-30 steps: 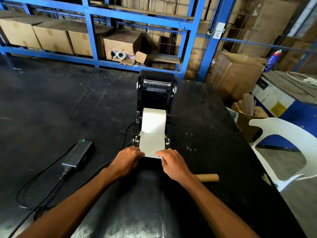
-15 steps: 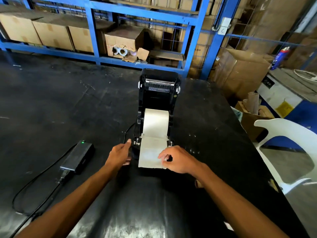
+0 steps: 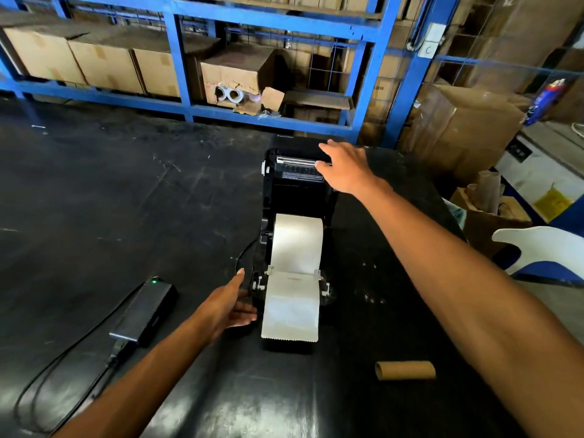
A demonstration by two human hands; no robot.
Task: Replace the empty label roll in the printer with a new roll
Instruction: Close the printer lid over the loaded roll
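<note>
The black label printer (image 3: 271,248) stands on the black table with its lid (image 3: 297,181) raised at the back. A white label roll (image 3: 297,241) lies in its bay, and the paper end (image 3: 290,311) hangs out over the front edge. My right hand (image 3: 344,167) rests on the top right of the raised lid, fingers spread over its edge. My left hand (image 3: 230,303) lies flat against the printer's left front side, holding nothing. The empty brown cardboard core (image 3: 405,370) lies on the table to the front right of the printer.
A black power adapter (image 3: 143,311) with a green light and cables lies left of the printer. Blue shelving (image 3: 177,58) with cardboard boxes runs along the back. A white plastic chair (image 3: 550,248) and open boxes stand beyond the table's right edge.
My right hand left the paper end and reached up to the raised lid. My left hand shifted to the printer's left side. The cardboard core is uncovered again.
</note>
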